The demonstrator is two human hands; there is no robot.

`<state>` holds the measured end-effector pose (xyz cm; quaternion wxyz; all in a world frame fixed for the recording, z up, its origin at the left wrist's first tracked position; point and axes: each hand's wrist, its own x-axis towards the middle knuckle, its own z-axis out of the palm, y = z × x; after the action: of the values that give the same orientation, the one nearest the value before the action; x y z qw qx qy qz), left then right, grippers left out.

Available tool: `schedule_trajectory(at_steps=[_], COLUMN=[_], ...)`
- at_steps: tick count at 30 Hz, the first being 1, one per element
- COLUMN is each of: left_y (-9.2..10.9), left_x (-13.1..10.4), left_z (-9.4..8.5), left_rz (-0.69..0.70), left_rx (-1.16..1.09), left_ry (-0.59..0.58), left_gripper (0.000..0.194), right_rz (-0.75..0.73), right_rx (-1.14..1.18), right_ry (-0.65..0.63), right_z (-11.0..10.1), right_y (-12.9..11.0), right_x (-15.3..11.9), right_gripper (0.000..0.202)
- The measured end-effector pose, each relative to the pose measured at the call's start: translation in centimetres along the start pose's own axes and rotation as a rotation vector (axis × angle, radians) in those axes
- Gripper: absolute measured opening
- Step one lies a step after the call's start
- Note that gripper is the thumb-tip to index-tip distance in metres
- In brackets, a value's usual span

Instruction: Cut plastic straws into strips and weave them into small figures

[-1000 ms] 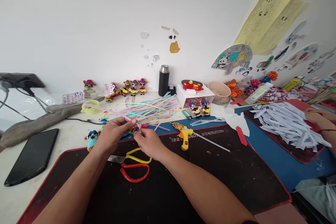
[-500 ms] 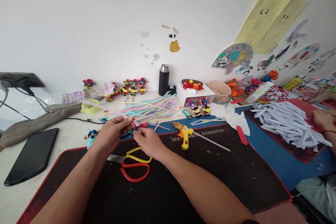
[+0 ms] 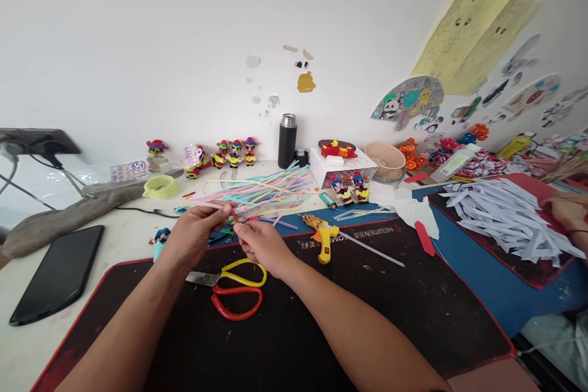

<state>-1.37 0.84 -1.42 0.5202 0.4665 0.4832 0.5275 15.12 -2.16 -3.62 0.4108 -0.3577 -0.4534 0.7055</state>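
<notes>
Close together above the front mat, both my hands are closed in pinches. My left hand [image 3: 195,229] grips a thin pale pink straw [image 3: 197,203], whose length sticks out to the left. My right hand [image 3: 263,245] meets it at the straw's near end, pinching a small red piece [image 3: 236,218] mostly hidden by the fingers. Below the hands lies a pair of scissors [image 3: 236,316] with one red and one yellow handle, blades partly under my left wrist. A yellow hot glue gun [image 3: 327,240] with a glue stick in its rear rests right of my hands.
Pastel straws [image 3: 266,187] are heaped behind my hands. Small figurines [image 3: 236,153], a black flask [image 3: 287,142] and a white box [image 3: 344,164] stand along the wall. A phone [image 3: 57,272] lies left. At right, another person's hand [image 3: 569,211] is beside white paper strips [image 3: 505,214].
The straw's far end has swung down, from slanting upward to nearly level. My right fingers have shifted slightly around the small red piece. Scissors and glue gun stay put.
</notes>
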Motion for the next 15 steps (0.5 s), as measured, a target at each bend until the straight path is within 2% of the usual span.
schedule_trajectory(at_steps=[7, 11, 15], left_y=[0.01, -0.18, -0.26], left_x=[-0.11, -0.14, -0.06], left_z=[-0.15, -0.26, -0.36], left_rz=[0.107, 0.124, 0.121], left_rx=[0.217, 0.241, 0.225], left_ry=[-0.05, -0.072, -0.044], left_gripper=[0.043, 0.041, 0.04], right_rz=[0.045, 0.041, 0.036], right_rx=[0.0, 0.021, 0.037], right_ry=[0.025, 0.052, 0.108], right_z=[0.02, 0.14, 0.3], right_y=[0.01, -0.33, -0.88], right_x=[0.14, 0.03, -0.13], right_gripper=[0.043, 0.043, 0.04])
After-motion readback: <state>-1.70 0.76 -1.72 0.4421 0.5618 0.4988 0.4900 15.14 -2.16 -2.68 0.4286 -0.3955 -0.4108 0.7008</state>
